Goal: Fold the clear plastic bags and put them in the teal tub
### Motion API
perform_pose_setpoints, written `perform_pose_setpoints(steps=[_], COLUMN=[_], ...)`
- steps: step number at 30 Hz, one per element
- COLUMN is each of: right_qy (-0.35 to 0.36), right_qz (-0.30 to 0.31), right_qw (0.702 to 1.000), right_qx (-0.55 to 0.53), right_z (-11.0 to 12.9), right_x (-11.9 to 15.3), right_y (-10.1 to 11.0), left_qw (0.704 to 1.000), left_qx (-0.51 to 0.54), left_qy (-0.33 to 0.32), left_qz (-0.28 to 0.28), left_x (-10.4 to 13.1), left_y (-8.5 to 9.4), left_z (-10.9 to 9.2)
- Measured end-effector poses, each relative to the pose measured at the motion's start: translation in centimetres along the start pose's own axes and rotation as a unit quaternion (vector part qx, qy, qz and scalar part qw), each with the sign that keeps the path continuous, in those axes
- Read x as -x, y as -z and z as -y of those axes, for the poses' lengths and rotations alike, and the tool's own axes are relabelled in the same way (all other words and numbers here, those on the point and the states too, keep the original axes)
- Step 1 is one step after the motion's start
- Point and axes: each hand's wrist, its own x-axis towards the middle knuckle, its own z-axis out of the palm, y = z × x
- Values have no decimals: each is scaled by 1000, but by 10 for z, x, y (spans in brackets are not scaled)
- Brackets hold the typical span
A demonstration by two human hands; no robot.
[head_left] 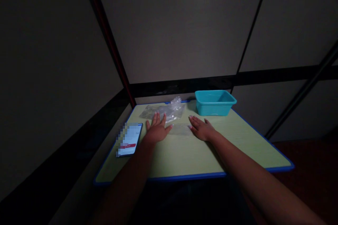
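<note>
1. The person's left hand (157, 132) lies palm down, fingers spread apart and clamped on nothing.
2. The right hand (202, 129) is also palm down and flat, its fingers lying close together, with nothing gripped.
3. Between the two hands, a flat, thin, clear plastic piece (181, 129) lies on the table; the left thumb and right fingertips are at its opposite ends. Whether they press on it, I cannot tell.
4. Just beyond the left fingertips is a crumpled, shiny, transparent plastic bag (175, 111); the fingertips overlap its near edge in this view.
5. Left of the left hand, near the table's left edge, lies a dark-edged rectangular phone (129, 140), its screen lit and partly pixelated.
6. Beyond the right hand, at the far side, an upright turquoise plastic basin (214, 109) stands apart from the fingers.
7. Everything rests on a pale yellow-green table (185, 161) with blue edging.
8. Behind it rises a grey panelled wall (171, 24).
</note>
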Motion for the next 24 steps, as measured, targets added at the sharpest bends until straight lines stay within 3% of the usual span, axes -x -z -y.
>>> perform_pose_setpoints(steps=[4, 8, 11, 16, 24], right_qy=[1, 2, 4, -3, -1], right_qz=[0, -4, -5, -5, -3], right_qw=[1000, 1000, 1000, 1000, 1000], right_qx=[-6, -2, 2, 7, 4], right_z=[1, 1, 0, 0, 0], right_x=[1, 1, 0, -1, 0], right_y=[1, 0, -1, -2, 0], left_qw=[982, 969, 970, 979, 997], left_qx=[2, 5, 12, 19, 23], left_qy=[-186, -247, -242, -198, -55], left_qz=[-21, -22, 6, 52, 50], left_x=[6, 7, 2, -7, -15], left_y=[-5, -13, -17, -18, -14], left_z=[-26, -47, -49, -35, -5])
